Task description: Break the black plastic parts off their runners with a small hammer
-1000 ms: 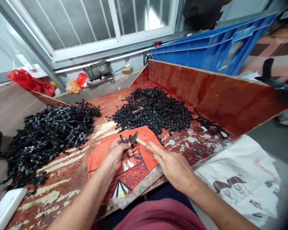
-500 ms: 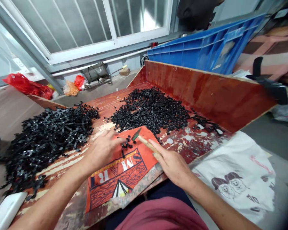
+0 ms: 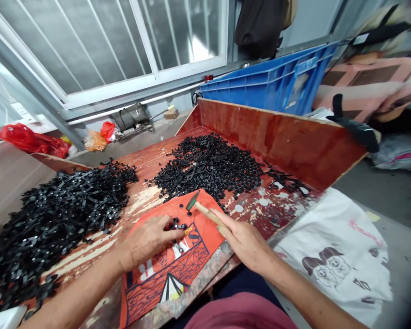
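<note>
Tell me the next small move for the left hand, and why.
Probably pinch the small black parts with the left hand: its thumb and fingers are close around them on the orange cloth, while the right hand holds the wooden-handled tool, blade nearby.

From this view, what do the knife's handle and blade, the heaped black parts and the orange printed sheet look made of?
Knife handle: likely wood; pale tan, dull.
Knife blade: probably metal; thin, dark, green-tinted.
Black parts: plastic or rubber, can't tell which; small glossy highlights.
Orange printed sheet: perhaps fabric; matte, lying flat, though coated material is possible.
</note>
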### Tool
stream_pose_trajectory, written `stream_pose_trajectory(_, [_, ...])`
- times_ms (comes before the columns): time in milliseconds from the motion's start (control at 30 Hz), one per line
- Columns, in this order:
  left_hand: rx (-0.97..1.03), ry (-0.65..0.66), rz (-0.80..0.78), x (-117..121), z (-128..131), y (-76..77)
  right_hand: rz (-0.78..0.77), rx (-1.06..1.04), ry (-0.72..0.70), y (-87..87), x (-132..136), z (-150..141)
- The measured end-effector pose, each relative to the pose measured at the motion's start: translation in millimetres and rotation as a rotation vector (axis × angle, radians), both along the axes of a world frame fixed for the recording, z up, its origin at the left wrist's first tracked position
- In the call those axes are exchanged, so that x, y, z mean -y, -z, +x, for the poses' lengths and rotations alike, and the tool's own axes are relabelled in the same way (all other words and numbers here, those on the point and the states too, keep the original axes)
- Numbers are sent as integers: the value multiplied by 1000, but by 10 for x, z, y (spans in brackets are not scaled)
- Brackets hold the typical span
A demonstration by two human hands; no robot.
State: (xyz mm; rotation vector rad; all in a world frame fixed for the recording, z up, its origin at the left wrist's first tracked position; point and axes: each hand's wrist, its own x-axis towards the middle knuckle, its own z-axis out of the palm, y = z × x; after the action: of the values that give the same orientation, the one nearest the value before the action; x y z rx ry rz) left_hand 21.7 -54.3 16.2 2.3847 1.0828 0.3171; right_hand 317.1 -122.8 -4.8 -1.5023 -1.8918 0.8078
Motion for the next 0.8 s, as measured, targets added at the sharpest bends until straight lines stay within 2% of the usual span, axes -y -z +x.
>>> stream_pose_trajectory(100, [-81, 29, 26, 15, 20, 24, -6, 27, 11, 16, 0, 4])
stream_pose_trajectory(133, [-34, -14, -7, 6, 23, 11, -12, 35, 10, 8, 0, 4])
stream_pose_trajectory(200, [162, -199, -130, -34, 18, -51, -13, 29, -4, -31, -2, -1])
stream_pose_trajectory(300, [500, -573, -388, -135, -1, -190, -5, -19, -54, -114, -13, -12])
stream_pose_trajectory(367, [602, -675, -585, -208, -3, -259, -11, -43, -56, -154, -23, -20])
stream_pose_trajectory(467, [688, -615, -852, -284, 25, -305, -34, -57, -44, -183, -36, -27])
stream_pose_trajectory(600, [955, -496, -1039, -302, 68, -403, -32, -63, -72, -221, -49, -28])
stream_pose_trajectory(700, [1103, -462, -1122, -324, 64, -479, -41, -59, -100, -253, -65, -22])
stream_pose_trajectory(800, [1068, -520, -1040, -401, 62, -418, -66, -68, -92, -253, -90, -15])
